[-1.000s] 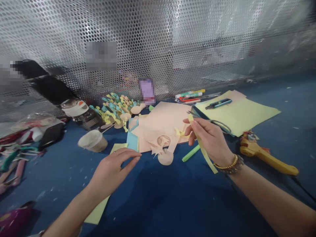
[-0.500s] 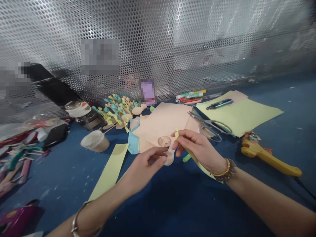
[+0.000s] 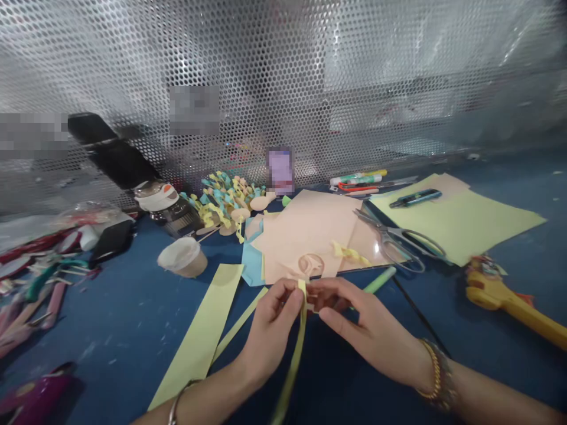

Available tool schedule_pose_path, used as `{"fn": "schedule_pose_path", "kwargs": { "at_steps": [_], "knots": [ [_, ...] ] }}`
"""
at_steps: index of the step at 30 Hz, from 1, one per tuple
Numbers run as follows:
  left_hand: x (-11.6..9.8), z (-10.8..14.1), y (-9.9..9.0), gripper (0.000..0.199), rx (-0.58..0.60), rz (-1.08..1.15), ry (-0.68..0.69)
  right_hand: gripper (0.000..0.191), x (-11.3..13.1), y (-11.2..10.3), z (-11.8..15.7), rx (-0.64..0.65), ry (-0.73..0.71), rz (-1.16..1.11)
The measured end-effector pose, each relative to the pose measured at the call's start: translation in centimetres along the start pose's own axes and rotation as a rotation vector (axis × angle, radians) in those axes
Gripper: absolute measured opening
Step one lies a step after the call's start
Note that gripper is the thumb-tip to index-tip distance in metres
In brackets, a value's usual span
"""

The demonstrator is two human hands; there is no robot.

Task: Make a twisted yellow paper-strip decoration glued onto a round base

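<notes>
Left hand pinches one narrow, curving yellow paper strip over the blue desk. Right hand curls beside the strip's top, grip undetermined. Two more strips, one broad, one narrow, lie flat; one pair of metal scissors lies right.

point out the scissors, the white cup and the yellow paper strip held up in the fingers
Scissors (image 3: 384, 229): head view, near the pivot
White cup (image 3: 196, 265): head view, outer wall
Yellow paper strip (image 3: 297, 348): head view, hanging length
</notes>
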State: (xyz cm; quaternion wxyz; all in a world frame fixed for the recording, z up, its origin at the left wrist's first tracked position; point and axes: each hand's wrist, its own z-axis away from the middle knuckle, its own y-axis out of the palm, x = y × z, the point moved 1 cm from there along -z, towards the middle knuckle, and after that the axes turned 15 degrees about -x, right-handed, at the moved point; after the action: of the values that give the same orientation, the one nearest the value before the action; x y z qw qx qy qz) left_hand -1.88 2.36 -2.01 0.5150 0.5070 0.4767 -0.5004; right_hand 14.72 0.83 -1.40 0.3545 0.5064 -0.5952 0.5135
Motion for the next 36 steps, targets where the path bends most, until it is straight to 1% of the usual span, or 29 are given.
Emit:
{"fn": "schedule_pose_path", "kwargs": {
  "at_steps": [1,3,5,7,9,12,14,17,20,22,25,30,33,36],
  "knots": [
    [0.1,0.0,0.0,0.017,0.019,0.024,-0.029,0.022,0.0,-0.1,0.0,-0.034,-0.027,0.062],
    [0.3,0.1,0.0,0.018,0.094,0.034,-0.094,0.019,0.0,-0.3,-0.1,-0.071,-0.042,0.136],
    [0.6,0.2,0.1,0.019,0.174,-0.008,-0.152,0.018,-0.2,-0.4,-0.1,-0.062,-0.029,0.169],
    [1.0,0.3,0.2,0.021,0.215,-0.046,-0.198,0.014,-0.5,-0.3,-0.2,-0.031,-0.011,0.188],
    [1.3,0.4,0.2,0.022,0.228,-0.062,-0.225,0.007,-0.8,-0.3,-0.3,-0.017,-0.021,0.192],
    [1.3,0.3,0.3,0.018,0.237,-0.046,-0.234,0.008,-0.9,-0.6,-0.5,-0.029,-0.069,0.19],
    [1.2,0.3,0.4,0.014,0.247,-0.027,-0.245,0.008,-1.0,-0.9,-0.5,-0.059,-0.079,0.202],
    [1.1,0.2,0.5,0.011,0.25,-0.028,-0.253,0.005,-1.1,-1.3,-0.5,-0.169,-0.075,0.178],
    [1.2,0.1,0.5,0.014,0.225,-0.039,-0.267,0.006,-1.3,-1.5,-0.5,-0.285,-0.092,0.108],
    [1.3,0.1,0.4,0.017,0.214,-0.024,-0.28,0.007,-1.3,-1.6,-0.4,-0.312,-0.115,0.084],
    [1.4,0.0,0.2,0.021,0.212,-0.001,-0.272,0.011,-1.0,-1.5,-0.3,-0.267,-0.188,0.104],
    [1.3,-0.3,0.1,0.024,0.159,0.027,-0.253,0.024,-0.3,-1.2,0.2,-0.111,-0.363,0.149],
    [1.3,-0.5,0.2,0.021,0.124,0.051,-0.216,0.025,-0.1,-0.8,0.4,-0.022,-0.375,0.172],
    [1.3,-0.5,0.1,0.018,0.095,0.078,-0.184,0.02,-0.1,-0.6,0.5,0.007,-0.311,0.167]
  ]
}}
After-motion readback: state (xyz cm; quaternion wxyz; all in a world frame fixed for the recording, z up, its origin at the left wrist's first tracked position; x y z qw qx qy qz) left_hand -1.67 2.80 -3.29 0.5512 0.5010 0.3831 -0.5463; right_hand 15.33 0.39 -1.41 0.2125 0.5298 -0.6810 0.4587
